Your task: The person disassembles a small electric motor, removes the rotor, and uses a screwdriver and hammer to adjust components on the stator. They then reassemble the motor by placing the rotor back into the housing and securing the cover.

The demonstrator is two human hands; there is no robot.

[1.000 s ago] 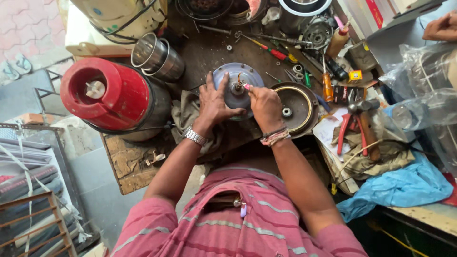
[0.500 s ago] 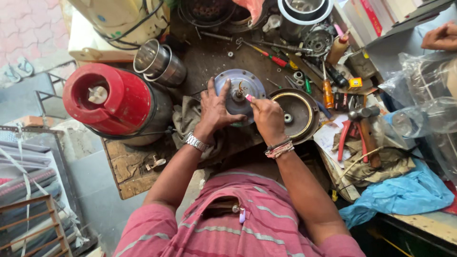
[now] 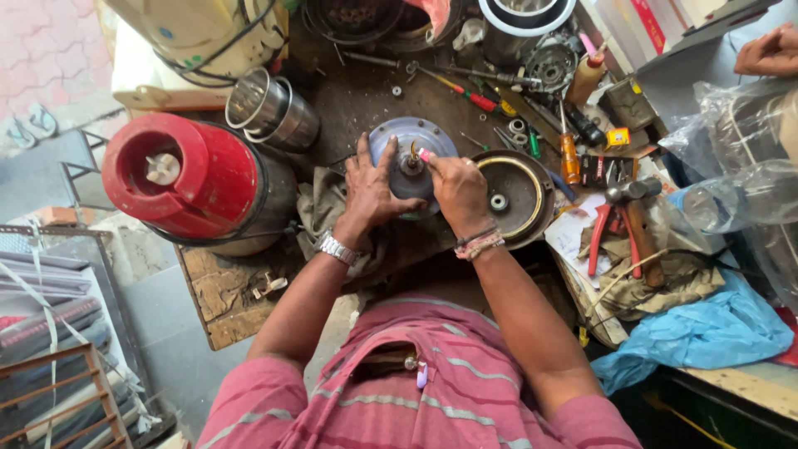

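Working on a round grey motor disc (image 3: 397,143) with both hands, right in the middle of a messy bench.

I've got my left hand (image 3: 371,193) spread flat on the disc, fingers wide, while my right hand (image 3: 459,193) pinches a small pink-tipped tool (image 3: 423,155) at the hub. Dark round pan (image 3: 514,195) sits just beside my right hand, red appliance (image 3: 179,177) well off past my left, hammer (image 3: 633,218) and red pliers (image 3: 600,235) further right.

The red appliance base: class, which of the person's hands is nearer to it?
Left. The left hand rests on the grey disc, on the side toward the red appliance base; the right hand is farther away.
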